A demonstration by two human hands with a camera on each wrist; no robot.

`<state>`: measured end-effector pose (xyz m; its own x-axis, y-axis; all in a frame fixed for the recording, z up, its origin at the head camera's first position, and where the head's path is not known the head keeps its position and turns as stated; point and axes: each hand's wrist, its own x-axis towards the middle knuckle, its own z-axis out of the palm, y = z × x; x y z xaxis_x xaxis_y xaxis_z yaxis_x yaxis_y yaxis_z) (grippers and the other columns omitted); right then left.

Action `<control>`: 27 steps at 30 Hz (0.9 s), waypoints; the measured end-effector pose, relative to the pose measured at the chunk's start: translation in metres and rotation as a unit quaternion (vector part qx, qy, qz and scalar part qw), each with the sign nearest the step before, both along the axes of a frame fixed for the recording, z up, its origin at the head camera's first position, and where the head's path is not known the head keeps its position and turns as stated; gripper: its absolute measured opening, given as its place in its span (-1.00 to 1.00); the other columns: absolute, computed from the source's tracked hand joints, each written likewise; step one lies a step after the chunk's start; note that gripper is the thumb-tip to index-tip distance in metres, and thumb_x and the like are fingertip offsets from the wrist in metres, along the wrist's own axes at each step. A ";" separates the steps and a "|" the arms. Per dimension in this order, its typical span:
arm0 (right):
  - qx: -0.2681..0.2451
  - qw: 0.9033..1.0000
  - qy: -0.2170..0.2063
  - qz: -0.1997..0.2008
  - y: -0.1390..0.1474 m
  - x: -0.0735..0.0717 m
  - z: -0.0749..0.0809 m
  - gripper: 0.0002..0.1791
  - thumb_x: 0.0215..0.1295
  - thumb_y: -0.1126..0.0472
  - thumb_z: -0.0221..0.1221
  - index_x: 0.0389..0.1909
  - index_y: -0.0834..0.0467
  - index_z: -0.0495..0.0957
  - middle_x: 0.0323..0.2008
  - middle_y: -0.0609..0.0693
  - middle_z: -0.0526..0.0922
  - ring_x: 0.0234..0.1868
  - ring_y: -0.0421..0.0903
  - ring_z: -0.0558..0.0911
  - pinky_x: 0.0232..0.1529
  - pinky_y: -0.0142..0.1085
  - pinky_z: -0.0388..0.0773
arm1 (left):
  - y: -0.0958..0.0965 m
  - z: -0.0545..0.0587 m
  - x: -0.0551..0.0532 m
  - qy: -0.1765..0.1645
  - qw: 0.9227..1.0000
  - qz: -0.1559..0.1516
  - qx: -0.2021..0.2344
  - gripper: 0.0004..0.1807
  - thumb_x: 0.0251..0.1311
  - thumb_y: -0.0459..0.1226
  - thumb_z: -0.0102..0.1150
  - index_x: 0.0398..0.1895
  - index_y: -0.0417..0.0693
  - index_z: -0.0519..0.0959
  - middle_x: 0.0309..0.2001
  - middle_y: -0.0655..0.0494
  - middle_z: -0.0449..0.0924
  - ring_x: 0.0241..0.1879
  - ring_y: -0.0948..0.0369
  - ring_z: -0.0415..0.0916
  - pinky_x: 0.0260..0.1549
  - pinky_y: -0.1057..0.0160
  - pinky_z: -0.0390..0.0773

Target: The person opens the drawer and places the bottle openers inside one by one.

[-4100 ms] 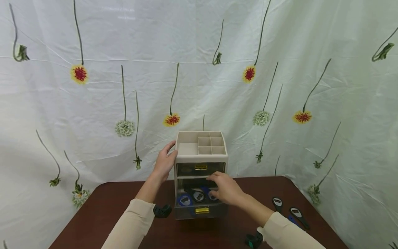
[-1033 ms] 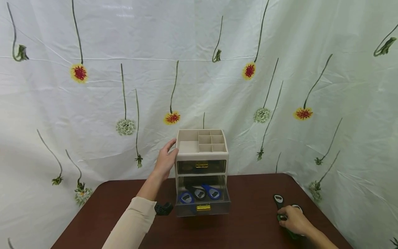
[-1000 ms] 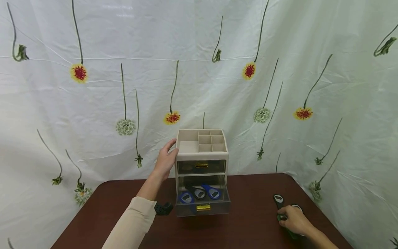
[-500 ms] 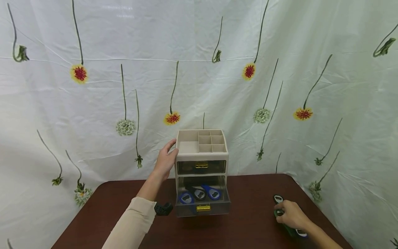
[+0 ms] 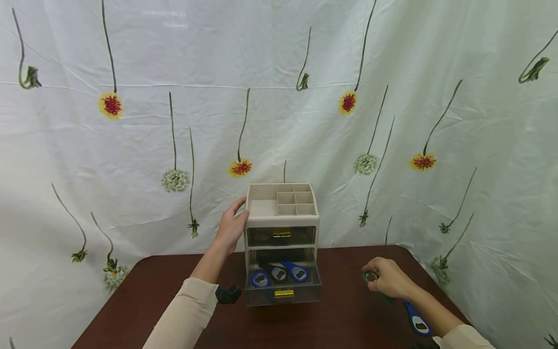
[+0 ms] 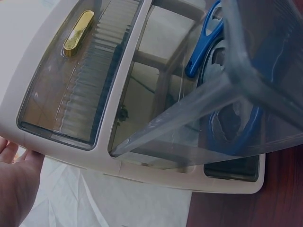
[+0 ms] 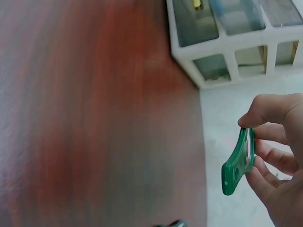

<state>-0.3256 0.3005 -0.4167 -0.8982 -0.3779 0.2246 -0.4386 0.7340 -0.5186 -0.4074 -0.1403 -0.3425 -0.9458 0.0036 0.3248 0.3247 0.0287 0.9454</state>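
In the head view, my left hand (image 5: 230, 227) rests against the left side of a cream desktop organizer (image 5: 282, 220), its fingers fairly straight. My right hand (image 5: 391, 278) pinches a green bottle opener (image 7: 239, 163) by its ring end, between thumb and fingers, handle hanging down. It is held to the right of the organizer, over the table's right part. The lower clear drawer (image 5: 301, 293) stands pulled out. Inside lie two blue bottle openers (image 5: 298, 272) and a black bottle opener (image 5: 278, 273). Another blue bottle opener (image 5: 419, 322) lies on the table beside my right forearm.
A closed upper drawer (image 5: 261, 236) with a gold handle sits above the pulled-out one. The organizer's top has divided compartments (image 5: 286, 209). Behind the dark red table (image 5: 348, 310) hangs a flower-print curtain (image 5: 279, 121).
My right hand left the drawer for the openers at the right, took hold of the green bottle opener, and has now lifted it leftward and away from the viewer. My left hand stays put.
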 end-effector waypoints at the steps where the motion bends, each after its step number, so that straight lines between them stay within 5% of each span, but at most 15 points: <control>1: 0.003 1.000 0.002 0.003 -0.003 -0.001 0.003 -0.65 0.12 0.37 0.42 -0.03 0.28 0.72 0.01 0.13 0.63 -0.01 0.25 0.62 -0.13 0.04 0.64 | 0.000 0.000 0.000 0.001 1.000 0.000 0.000 -0.38 0.55 -0.30 -0.06 0.63 -0.09 0.18 0.61 -0.04 0.02 0.50 -0.05 0.12 0.33 -0.17 0.29; 9: 0.025 0.999 0.026 0.035 -0.025 -0.009 0.022 -0.62 0.13 0.40 0.35 0.02 0.27 0.70 -0.02 0.09 0.63 -0.31 -0.11 0.53 -0.38 -0.24 0.48 | 0.000 0.000 -0.002 0.000 1.000 -0.001 -0.002 -0.38 0.55 -0.30 -0.06 0.63 -0.08 0.19 0.61 -0.04 0.02 0.49 -0.05 0.14 0.32 -0.16 0.30; 13: 0.038 0.996 0.051 0.056 -0.041 -0.013 0.034 -0.59 0.13 0.42 0.33 0.05 0.30 0.69 -0.03 0.08 0.62 -0.37 -0.14 0.50 -0.40 -0.25 0.44 | 0.000 0.001 -0.002 -0.002 1.000 -0.001 -0.002 -0.38 0.56 -0.29 -0.06 0.63 -0.08 0.18 0.62 -0.04 0.01 0.47 -0.05 0.18 0.31 -0.16 0.32; 20: 0.064 0.989 0.071 0.108 -0.078 -0.019 0.054 -0.56 0.09 0.41 0.31 0.06 0.25 0.71 0.06 0.10 0.61 -0.04 0.08 0.60 -0.16 -0.09 0.55 | -0.002 0.001 -0.004 -0.007 1.000 0.001 -0.005 -0.38 0.57 -0.27 -0.07 0.64 -0.07 0.17 0.62 -0.02 0.00 0.48 -0.06 0.17 0.32 -0.16 0.32; 27: 0.086 0.978 0.106 0.160 -0.109 -0.023 0.072 -0.61 0.16 0.35 0.32 0.05 0.22 0.72 0.03 -0.03 0.60 -0.06 0.03 0.60 -0.12 -0.15 0.56 | -0.002 0.000 -0.006 -0.007 1.000 -0.004 -0.002 -0.38 0.57 -0.26 -0.07 0.64 -0.05 0.17 0.62 -0.01 -0.01 0.45 -0.07 0.22 0.30 -0.17 0.33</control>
<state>-0.3482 0.1915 -0.3450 -0.6686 -0.6798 0.3014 -0.7436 0.6102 -0.2734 -0.4138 -0.1426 -0.3422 -0.9503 0.0121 0.3111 0.3113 0.0306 0.9498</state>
